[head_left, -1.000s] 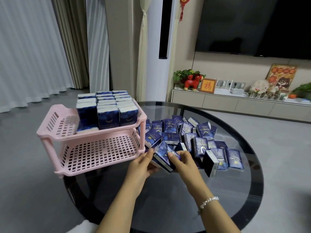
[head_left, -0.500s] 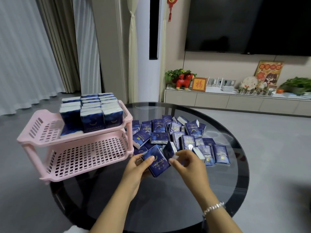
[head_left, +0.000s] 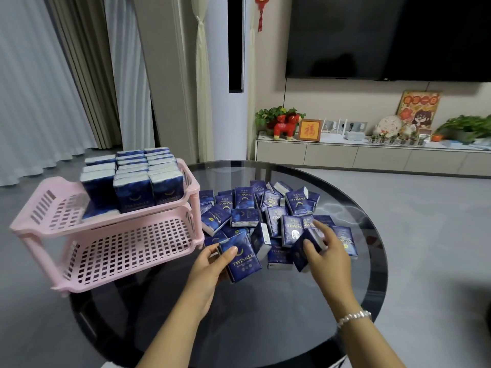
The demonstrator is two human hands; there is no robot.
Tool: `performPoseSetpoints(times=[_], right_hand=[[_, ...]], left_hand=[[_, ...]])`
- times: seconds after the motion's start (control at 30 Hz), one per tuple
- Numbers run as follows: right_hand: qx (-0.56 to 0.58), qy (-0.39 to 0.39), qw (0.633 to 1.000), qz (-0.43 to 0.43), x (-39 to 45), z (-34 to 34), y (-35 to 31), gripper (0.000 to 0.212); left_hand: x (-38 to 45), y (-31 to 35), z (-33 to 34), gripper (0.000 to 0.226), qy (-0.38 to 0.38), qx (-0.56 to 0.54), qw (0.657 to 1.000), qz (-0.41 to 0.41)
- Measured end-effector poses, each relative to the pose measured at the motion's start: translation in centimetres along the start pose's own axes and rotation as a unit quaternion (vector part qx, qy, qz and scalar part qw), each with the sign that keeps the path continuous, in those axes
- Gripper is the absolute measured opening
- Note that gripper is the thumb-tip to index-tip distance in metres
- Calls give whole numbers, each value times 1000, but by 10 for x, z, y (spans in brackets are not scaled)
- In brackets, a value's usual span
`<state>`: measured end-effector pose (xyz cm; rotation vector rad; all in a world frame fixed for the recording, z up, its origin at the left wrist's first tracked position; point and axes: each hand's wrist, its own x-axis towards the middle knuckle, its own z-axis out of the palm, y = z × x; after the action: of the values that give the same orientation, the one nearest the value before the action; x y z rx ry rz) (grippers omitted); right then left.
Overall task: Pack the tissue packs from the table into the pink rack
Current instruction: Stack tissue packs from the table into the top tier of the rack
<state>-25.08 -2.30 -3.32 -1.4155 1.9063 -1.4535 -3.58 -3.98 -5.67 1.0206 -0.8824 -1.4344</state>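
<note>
Your left hand (head_left: 210, 264) now holds one dark-blue tissue pack (head_left: 243, 257) alone beside the pink slotted plastic rack (head_left: 127, 251); your right hand (head_left: 322, 251), having let go, pinches another pack (head_left: 305, 248) farther from the rack, ready for loading.

1. Pink rack (head_left: 111, 251): the bottom shelf is wide open from the front.
2. Its top shelf is jammed with standing packs (head_left: 140, 181) on the right, leaving a gap only on the left.
3. Loose pile of packs (head_left: 265, 208) crowds right up against the rack's right side.
</note>
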Motion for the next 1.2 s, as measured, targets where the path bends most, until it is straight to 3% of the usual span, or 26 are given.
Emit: performPoseSetpoints(times=[0.17, 0.27, 0.33, 0.43, 0.53, 0.7, 0.97, 1.2], right_hand=[[241, -49, 963, 113, -11, -10, -23, 37], [317, -109, 931, 146, -17, -4, -34, 29], [350, -133, 914, 159, -23, 5, -36, 22], [354, -145, 908, 170, -33, 21, -36, 15], [348, -125, 916, 153, -44, 35, -36, 15], [306, -130, 935, 124, -54, 50, -39, 16], [299, -161, 936, 95, -57, 57, -42, 17], [298, -209, 928, 80, -51, 55, -43, 10]], left_hand=[[-1, 0, -2, 30, 8, 24, 1000, -3], [-6, 3, -1, 49, 12, 29, 999, 4], [-9, 4, 0, 45, 30, 41, 999, 11], [-11, 2, 3, 31, 53, 58, 997, 28], [-12, 2, 5, 50, 58, 39, 997, 25], [-9, -1, 2, 61, 50, 42, 998, 14], [-7, 0, 0, 93, 38, 61, 997, 2], [-10, 11, -6, 66, 23, 8, 1000, -2]])
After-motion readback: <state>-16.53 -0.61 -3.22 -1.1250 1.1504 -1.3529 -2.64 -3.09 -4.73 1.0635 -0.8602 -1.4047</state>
